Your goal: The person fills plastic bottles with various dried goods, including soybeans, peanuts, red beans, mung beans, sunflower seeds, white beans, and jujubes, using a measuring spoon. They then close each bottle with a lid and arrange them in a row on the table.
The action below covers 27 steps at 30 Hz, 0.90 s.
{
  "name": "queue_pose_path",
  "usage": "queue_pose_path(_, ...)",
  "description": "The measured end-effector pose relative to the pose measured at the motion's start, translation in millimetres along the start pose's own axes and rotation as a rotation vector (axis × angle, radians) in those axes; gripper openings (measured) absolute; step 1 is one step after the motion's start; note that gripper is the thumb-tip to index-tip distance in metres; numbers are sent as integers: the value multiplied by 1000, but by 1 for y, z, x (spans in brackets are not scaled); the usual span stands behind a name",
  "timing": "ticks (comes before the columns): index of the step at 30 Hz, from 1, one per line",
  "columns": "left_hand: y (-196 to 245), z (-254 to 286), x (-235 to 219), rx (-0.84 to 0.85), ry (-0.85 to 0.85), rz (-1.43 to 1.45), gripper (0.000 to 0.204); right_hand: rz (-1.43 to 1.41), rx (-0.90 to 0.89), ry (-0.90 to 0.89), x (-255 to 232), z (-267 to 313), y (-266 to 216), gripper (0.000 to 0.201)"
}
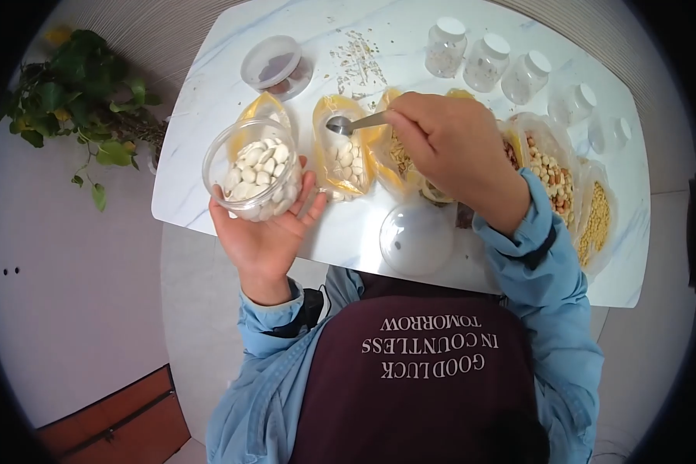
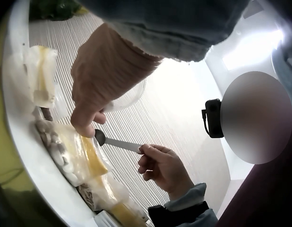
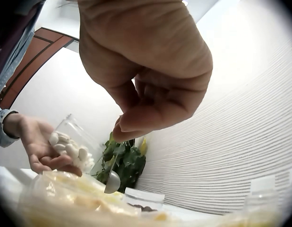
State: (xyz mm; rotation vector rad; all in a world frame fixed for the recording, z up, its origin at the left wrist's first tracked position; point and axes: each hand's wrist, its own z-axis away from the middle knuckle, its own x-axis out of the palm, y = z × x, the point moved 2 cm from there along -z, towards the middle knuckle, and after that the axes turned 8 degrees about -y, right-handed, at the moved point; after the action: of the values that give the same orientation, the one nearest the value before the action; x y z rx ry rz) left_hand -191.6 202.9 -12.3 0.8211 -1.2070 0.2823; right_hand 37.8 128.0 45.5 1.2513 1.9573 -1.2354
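My left hand (image 1: pixel 254 241) holds a clear round tub (image 1: pixel 218 172) from below, palm up, thumb and fingers at its sides. Large white beans (image 1: pixel 259 170) fill much of the tub, which tilts slightly. With thumb and fingers, my right hand (image 1: pixel 450 143) pinches the handle of a metal spoon (image 1: pixel 370 121). The spoon's bowl is over the mouth of a yellow-and-clear plastic bag (image 1: pixel 326 116), where more white beans (image 1: pixel 348 164) lie. In the right wrist view, the spoon (image 3: pixel 113 182) hangs under the fingers, its bowl close to the bags.
Opened bags of nuts (image 1: pixel 547 176) and yellow beans (image 1: pixel 595 224) line the table's right side. Several lidded jars (image 1: pixel 486 63) stand along the far edge. A clear round lid (image 1: pixel 416 238) lies near my body. Beyond are a tub with dark contents (image 1: pixel 277 68) and scattered flakes (image 1: pixel 359 62).
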Motion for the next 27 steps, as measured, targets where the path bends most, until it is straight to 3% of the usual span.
queue_pose_path(11,-2,0,-7,-24,-27,21,75,101,76,-191,26,1,11,17)
queue_pose_path(20,-1,-4,-7,19,-20,-16,69,-138,31,-256,28,0,24,21)
queue_pose_path(23,0,-6,-8,11,-47,2,69,-242,67,-377,23,-5,22,23)
queue_pose_path(27,0,-7,-8,13,-41,5,69,-389,265,-620,20,-16,23,24)
